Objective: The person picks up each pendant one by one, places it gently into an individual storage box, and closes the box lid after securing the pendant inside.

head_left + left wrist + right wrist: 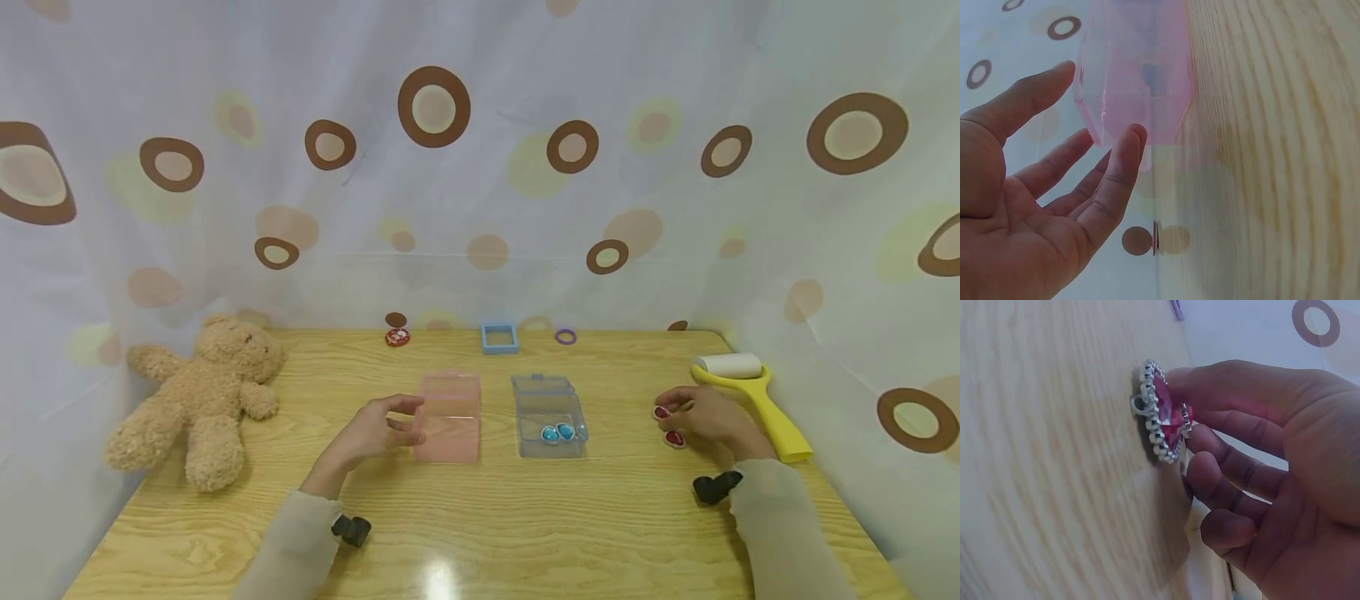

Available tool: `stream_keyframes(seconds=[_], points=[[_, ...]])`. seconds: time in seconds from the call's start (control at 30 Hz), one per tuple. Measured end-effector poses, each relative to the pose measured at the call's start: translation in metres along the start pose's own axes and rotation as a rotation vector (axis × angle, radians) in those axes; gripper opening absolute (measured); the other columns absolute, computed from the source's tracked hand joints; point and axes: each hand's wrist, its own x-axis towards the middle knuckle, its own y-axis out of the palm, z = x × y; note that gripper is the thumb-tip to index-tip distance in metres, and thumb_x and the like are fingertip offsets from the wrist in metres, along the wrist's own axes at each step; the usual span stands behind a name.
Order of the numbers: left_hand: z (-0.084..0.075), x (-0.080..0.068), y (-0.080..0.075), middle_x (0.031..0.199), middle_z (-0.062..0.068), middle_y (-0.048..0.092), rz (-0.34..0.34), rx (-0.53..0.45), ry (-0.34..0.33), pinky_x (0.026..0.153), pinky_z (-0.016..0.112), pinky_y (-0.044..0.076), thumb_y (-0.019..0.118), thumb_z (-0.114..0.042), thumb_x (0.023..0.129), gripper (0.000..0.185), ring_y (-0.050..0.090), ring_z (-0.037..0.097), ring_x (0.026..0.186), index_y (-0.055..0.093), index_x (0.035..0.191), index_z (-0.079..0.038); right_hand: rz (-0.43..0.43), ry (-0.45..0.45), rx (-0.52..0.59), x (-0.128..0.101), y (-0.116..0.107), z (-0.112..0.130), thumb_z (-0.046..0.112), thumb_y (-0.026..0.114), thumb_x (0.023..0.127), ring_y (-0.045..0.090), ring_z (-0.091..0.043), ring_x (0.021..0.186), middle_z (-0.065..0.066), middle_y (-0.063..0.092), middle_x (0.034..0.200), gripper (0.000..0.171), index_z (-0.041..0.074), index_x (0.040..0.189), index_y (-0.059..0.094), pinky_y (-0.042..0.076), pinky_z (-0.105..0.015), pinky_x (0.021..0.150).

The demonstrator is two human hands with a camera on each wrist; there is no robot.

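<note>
My left hand [401,421] hovers open just left of a pink translucent box [448,417], its fingers [1116,169] spread close to the box's wall [1135,75] without gripping it. To the right stands a clear lidded box [547,415] holding two blue gems [558,432]. My right hand [675,410] pinches a red gem [1163,415] with a beaded silver rim between thumb and fingers, low over the wooden table [525,517]. A second red gem [675,438] lies on the table just below that hand.
A teddy bear [198,392] lies at the left edge. A yellow lint roller [750,392] lies at the right. A blue square frame [499,337], a purple ring [566,337] and a red round piece [397,337] sit along the back by the dotted curtain.
</note>
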Motion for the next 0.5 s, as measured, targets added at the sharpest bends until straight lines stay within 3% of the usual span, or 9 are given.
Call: stream_keyframes(seconds=[0.2,0.5], points=[[0.0,0.0002,0.0001,0.138,0.025,0.054,0.002,-0.001,0.0,0.087,0.042,0.058,0.077,-0.013,0.087,0.063,0.066,0.034,0.111,0.051,0.143,-0.002,0.014,-0.006,0.008,-0.0015,-0.0002,0.0029,0.02,0.071,0.091,0.067,-0.015,0.087,-0.011,0.068,0.103,0.042,-0.002,0.126,0.063,0.053,-0.032,0.076],[-0.0003,-0.0001,-0.0008,0.14,0.026,0.052,0.01,-0.001,0.01,0.088,0.043,0.058,0.078,-0.014,0.087,0.065,0.066,0.035,0.111,0.05,0.144,-0.001,-0.005,-0.009,-0.051,0.0036,0.0011,-0.004,0.027,0.074,0.089,0.062,-0.015,0.088,-0.006,0.069,0.101,0.038,0.005,0.119,0.067,0.05,-0.031,0.075]])
